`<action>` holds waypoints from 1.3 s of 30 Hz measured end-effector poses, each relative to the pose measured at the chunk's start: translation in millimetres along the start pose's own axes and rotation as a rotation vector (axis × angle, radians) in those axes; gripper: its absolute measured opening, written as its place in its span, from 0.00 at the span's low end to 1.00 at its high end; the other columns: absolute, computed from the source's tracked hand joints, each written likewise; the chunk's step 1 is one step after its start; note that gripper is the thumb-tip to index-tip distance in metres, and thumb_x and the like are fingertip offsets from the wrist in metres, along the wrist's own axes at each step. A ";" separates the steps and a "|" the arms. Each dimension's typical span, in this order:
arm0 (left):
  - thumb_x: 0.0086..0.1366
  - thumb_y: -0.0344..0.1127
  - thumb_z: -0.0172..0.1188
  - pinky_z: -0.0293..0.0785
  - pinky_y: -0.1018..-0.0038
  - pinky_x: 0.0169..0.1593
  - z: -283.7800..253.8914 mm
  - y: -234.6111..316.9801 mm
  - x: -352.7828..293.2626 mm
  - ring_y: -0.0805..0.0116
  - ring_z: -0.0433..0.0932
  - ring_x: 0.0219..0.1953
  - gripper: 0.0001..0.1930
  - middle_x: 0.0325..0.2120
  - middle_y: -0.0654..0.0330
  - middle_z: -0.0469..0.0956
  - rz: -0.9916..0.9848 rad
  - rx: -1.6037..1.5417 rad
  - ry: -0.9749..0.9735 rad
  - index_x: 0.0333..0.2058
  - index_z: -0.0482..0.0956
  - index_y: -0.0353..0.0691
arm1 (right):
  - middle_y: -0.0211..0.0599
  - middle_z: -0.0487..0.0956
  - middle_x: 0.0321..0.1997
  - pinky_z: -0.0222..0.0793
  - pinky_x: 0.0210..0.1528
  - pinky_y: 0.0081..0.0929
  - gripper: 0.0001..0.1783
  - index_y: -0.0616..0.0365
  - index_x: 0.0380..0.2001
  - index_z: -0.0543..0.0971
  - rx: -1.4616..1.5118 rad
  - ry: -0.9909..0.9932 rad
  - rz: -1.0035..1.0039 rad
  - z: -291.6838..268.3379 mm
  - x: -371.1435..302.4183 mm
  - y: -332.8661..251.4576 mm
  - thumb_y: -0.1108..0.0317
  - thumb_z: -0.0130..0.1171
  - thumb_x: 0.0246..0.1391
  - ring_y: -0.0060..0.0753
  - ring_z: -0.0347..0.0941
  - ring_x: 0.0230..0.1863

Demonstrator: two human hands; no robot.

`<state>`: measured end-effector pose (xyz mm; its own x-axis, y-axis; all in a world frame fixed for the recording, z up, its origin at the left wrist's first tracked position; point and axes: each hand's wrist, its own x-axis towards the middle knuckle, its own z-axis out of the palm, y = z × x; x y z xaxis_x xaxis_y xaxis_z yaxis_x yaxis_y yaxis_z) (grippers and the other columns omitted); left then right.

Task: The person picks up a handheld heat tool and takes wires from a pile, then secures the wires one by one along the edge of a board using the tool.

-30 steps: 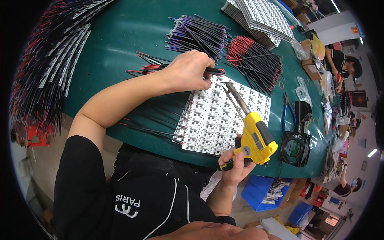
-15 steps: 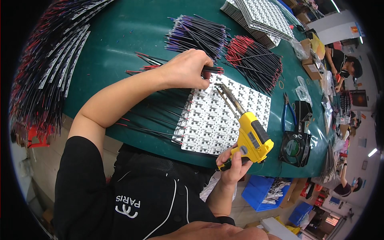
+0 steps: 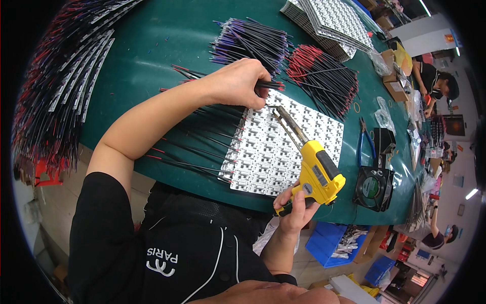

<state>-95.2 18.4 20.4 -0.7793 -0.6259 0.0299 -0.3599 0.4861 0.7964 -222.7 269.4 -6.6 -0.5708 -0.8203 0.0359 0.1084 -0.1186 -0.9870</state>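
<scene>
"Two hands, two grips! The left hand [image 3: 245,83] is pinched on one bunch of wires [image 3: 273,85], the right hand [image 3: 297,209] wrapped round one yellow soldering gun [image 3: 319,175]!"

"And the board [image 3: 288,147]?"

"One white board, flat on the green table [image 3: 152,66], below both wires and gun, its far left corner by the left hand!"

"Is the gun's tip touching it?"

"Can't tell from here!"

"Farther out?"

"Two bundles beyond the board, one purple-tipped [image 3: 250,43], one red-tipped [image 3: 324,81]! Then, right of the board, one pair of pliers [image 3: 360,149] and one fan [image 3: 373,188]!"
</scene>
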 end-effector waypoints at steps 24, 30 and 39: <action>0.42 0.30 0.60 0.69 0.69 0.31 1.3 0.3 0.4 0.57 0.74 0.25 0.10 0.21 0.51 0.74 0.088 0.166 0.017 0.25 0.77 0.30 | 0.39 0.66 0.16 0.61 0.11 0.19 0.20 0.72 0.44 0.61 0.107 0.014 0.011 -4.8 1.2 4.7 0.66 0.48 0.55 0.24 0.61 0.11; 0.42 0.30 0.60 0.69 0.69 0.31 1.9 0.1 -0.5 0.57 0.74 0.26 0.11 0.21 0.51 0.74 0.118 0.171 0.044 0.26 0.77 0.30 | 0.51 0.69 0.36 0.65 0.13 0.19 0.21 0.71 0.48 0.59 0.084 -0.010 0.000 -5.1 1.6 3.6 0.71 0.47 0.54 0.23 0.64 0.15; 0.42 0.30 0.60 0.70 0.69 0.33 2.9 -1.3 -1.6 0.57 0.75 0.27 0.11 0.22 0.51 0.74 0.099 0.184 0.038 0.27 0.77 0.30 | 0.38 0.66 0.15 0.61 0.12 0.19 0.22 0.73 0.46 0.60 0.059 0.001 0.015 -6.0 0.1 3.8 0.66 0.46 0.55 0.23 0.62 0.11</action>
<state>-95.0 20.5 17.6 -0.7973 -0.5899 0.1281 -0.3725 0.6478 0.6645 -227.3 272.2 -11.3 -0.5698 -0.8216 0.0206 0.1651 -0.1390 -0.9764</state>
